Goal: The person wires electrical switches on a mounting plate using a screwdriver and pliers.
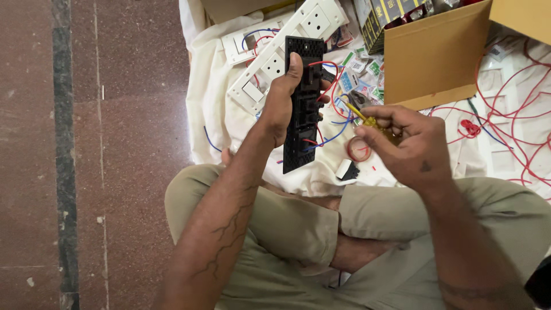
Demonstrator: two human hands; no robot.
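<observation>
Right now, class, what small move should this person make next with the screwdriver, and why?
Probably bring the screwdriver tip across to the black switch panel. The left hand holds the panel upright with its wired back showing; the right hand grips the screwdriver just beside it, not touching.

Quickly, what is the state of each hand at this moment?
Left hand: closed around the black switch panel, held upright.
Right hand: closed on the yellow-handled screwdriver, its tip pointing toward the panel.
</observation>
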